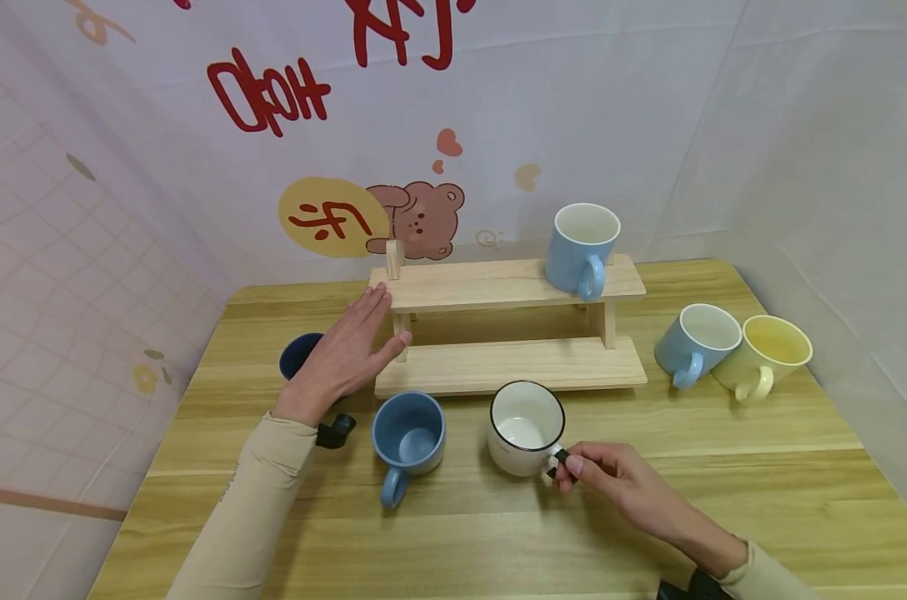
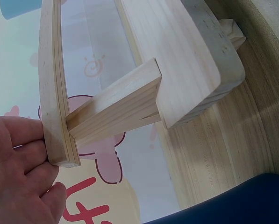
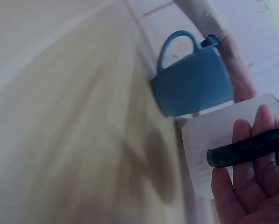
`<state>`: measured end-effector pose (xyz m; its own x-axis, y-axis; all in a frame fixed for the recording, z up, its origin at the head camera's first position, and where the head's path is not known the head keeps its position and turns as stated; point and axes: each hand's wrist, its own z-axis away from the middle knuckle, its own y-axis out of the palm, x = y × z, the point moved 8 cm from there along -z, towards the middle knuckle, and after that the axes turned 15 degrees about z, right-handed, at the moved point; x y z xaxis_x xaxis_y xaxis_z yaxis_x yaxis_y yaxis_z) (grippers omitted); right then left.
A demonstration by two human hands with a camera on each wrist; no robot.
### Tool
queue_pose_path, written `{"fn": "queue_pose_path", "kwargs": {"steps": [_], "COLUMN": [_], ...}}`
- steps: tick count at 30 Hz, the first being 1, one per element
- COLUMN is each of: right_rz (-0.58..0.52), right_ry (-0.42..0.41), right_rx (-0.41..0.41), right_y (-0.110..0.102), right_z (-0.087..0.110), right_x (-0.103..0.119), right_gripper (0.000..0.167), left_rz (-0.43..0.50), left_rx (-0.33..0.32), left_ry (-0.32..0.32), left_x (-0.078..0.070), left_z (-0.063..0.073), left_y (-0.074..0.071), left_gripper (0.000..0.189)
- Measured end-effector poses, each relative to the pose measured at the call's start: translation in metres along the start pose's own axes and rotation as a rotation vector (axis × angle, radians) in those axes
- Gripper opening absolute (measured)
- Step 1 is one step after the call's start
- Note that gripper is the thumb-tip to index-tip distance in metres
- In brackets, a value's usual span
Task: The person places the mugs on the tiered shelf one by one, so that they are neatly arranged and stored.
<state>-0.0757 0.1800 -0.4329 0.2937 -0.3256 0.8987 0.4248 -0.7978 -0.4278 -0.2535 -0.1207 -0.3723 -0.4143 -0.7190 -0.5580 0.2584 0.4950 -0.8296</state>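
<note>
- No text can be read with certainty; all the clear lettering is bold red, on the pale, cloth-like printed wall covering (image 1: pixel 626 108);
- on its upper part, large red brush-style characters (image 1: pixel 401 29) are cut off by the top edge of the head view;
- lower and to the left, a smaller red stroke group (image 1: pixel 269 92) stands whole but unreadable;
- on the yellow rounded printed patch (image 1: pixel 333 187), beside the brown cartoon bear (image 1: pixel 427 221), sits one red character, possibly "乐"; the left wrist view shows part of it;
- on the beige left sleeve (image 1: pixel 254 500), tiny dark marks, too small to read.
</note>
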Motion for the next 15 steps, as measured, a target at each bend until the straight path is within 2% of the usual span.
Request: {"fn": "queue_pose_path", "kwargs": {"steps": [9,15], "right_rz": [0.046,0.083], "right_ry": [0.007,0.041], "right_rx": [-0.151,-0.247], "right_y": [-0.019,-0.032], "right_z": [-0.013,-0.021], "right_x": [0.024,0.036], "right_gripper": [0.027,0.026], "left_rz": [0.007,0.003], "left_rx": [-0.002,-0.003], "left_ry": [-0.001,-0.001], "left_x": [0.0,0.0], "left_z": [0.0,0.0], "left_y": [0.0,0.0], "left_gripper": [0.089,0.087]}}
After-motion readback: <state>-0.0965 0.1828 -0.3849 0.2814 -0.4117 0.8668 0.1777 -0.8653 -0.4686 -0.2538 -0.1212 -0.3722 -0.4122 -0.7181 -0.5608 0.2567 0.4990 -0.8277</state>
